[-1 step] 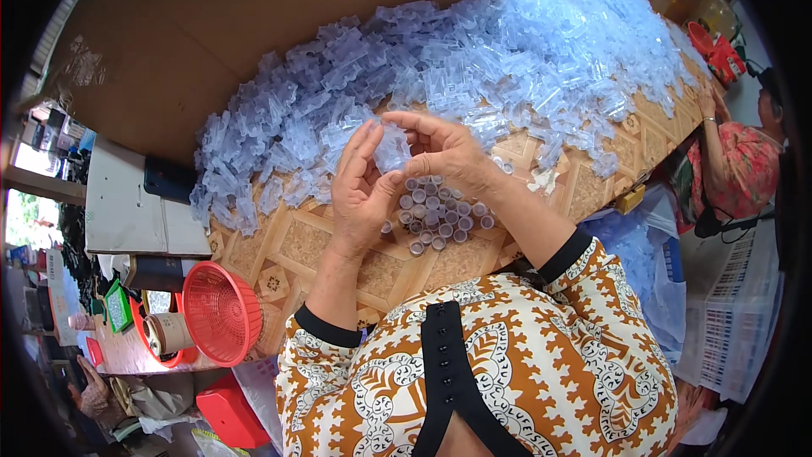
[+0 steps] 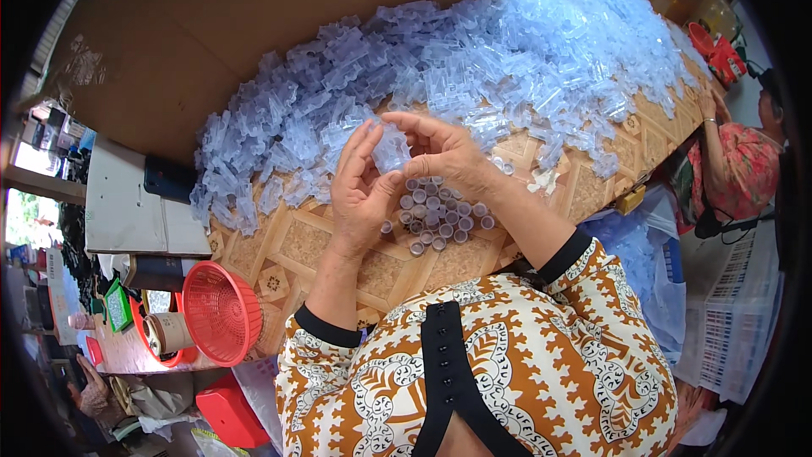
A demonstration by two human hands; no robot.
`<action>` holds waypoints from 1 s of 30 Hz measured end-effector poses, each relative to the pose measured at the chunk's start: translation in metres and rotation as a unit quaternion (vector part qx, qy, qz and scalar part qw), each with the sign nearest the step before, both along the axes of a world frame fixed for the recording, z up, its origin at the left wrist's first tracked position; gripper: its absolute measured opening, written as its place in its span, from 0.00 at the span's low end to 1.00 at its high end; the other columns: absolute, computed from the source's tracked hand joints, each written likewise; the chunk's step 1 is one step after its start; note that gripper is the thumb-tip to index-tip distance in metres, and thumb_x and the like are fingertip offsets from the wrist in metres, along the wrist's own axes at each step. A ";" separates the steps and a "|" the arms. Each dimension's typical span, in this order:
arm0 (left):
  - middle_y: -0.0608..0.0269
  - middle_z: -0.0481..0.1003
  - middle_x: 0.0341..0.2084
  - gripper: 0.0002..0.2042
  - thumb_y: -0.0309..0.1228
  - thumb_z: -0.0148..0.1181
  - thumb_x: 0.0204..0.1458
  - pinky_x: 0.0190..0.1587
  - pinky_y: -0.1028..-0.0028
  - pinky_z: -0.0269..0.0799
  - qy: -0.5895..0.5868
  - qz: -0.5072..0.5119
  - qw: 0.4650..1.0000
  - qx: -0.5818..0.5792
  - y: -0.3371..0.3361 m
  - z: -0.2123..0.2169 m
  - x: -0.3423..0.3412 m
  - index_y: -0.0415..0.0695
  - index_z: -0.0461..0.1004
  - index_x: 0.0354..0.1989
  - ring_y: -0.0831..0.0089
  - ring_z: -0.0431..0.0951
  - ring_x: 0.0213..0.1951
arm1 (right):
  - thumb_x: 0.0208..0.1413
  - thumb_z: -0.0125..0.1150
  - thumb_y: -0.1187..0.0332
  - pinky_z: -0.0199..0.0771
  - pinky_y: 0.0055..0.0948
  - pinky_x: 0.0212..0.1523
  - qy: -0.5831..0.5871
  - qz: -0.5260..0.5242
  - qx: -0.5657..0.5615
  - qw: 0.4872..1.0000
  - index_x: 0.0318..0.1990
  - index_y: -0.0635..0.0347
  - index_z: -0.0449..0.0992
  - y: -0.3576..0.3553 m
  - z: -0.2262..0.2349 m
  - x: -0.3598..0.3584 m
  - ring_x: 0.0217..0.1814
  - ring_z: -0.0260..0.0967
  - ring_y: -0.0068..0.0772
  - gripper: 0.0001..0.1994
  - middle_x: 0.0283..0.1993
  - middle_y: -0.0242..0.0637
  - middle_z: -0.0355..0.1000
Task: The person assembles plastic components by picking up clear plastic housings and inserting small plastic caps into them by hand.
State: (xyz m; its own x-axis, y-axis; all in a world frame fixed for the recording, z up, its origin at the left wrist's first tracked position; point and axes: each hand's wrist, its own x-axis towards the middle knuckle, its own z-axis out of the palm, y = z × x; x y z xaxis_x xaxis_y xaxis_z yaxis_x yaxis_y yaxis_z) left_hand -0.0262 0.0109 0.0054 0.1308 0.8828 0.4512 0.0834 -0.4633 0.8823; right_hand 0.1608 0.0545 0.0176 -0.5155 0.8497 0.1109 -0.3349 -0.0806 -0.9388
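While fingers [image 2: 427,125] pinch a clear plastic piece [image 2: 392,150], round caps [image 2: 446,230] lie nearby.

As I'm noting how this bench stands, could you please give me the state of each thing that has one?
Left hand, curled, gripping
Right hand, curled, gripping
Clear plastic piece, held between both hands
Clear plastic heap, loosely piled
Small round pieces, loose, clustered
Red basket, open-topped

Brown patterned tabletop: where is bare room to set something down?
The tabletop is bare between the round red plastic basket and left forearm; on the near side of the small round translucent caps; and between the heap of clear plastic pieces and the right edge. Crowded: the back, under that heap, and around the caps.
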 end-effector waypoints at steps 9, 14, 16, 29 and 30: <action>0.57 0.64 0.65 0.34 0.16 0.64 0.51 0.65 0.68 0.67 -0.166 -0.048 0.978 -0.118 -0.005 0.009 0.004 0.36 0.60 0.68 0.67 0.69 0.62 | 0.41 0.79 0.71 0.74 0.21 0.48 0.040 0.005 -0.022 0.999 0.66 0.64 0.67 0.002 -0.007 0.005 0.42 0.66 0.19 0.41 0.44 0.27 0.71; 0.51 0.56 0.71 0.31 0.16 0.59 0.56 0.68 0.66 0.62 -0.105 -0.073 0.990 -0.055 -0.001 0.000 0.004 0.36 0.58 0.70 0.63 0.63 0.68 | 0.39 0.81 0.70 0.73 0.20 0.46 -0.012 -0.030 0.064 0.997 0.65 0.62 0.69 0.000 -0.012 0.001 0.41 0.67 0.19 0.41 0.42 0.28 0.71; 0.50 0.53 0.72 0.31 0.16 0.58 0.57 0.69 0.65 0.61 -0.086 -0.077 0.992 -0.052 0.001 -0.002 0.003 0.37 0.58 0.70 0.62 0.62 0.69 | 0.38 0.81 0.69 0.73 0.20 0.45 -0.017 -0.039 0.062 0.997 0.64 0.61 0.70 0.001 -0.014 0.002 0.41 0.68 0.19 0.41 0.42 0.28 0.71; 0.50 0.68 0.60 0.35 0.14 0.60 0.54 0.60 0.69 0.73 -0.144 -0.100 0.974 -0.141 -0.004 0.006 0.002 0.36 0.55 0.71 0.67 0.73 0.59 | 0.36 0.81 0.63 0.73 0.25 0.50 -0.143 -0.127 0.255 0.948 0.65 0.59 0.71 -0.003 -0.009 0.009 0.45 0.69 0.23 0.42 0.55 0.31 0.71; 0.50 0.68 0.60 0.35 0.14 0.60 0.54 0.60 0.69 0.73 -0.144 -0.100 0.974 -0.142 -0.004 0.007 0.003 0.36 0.55 0.71 0.67 0.73 0.59 | 0.37 0.80 0.63 0.73 0.25 0.50 -0.143 -0.130 0.264 0.945 0.65 0.58 0.71 -0.003 -0.009 0.009 0.45 0.69 0.23 0.42 0.56 0.32 0.72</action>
State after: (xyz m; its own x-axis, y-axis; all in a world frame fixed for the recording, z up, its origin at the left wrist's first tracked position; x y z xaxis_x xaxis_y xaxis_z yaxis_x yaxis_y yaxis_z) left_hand -0.0231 0.0071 0.0125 0.2174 0.9471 0.2361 -0.2527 -0.1791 0.9508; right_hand 0.1702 0.0517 0.0088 -0.3705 0.8168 0.4423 -0.0045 0.4747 -0.8802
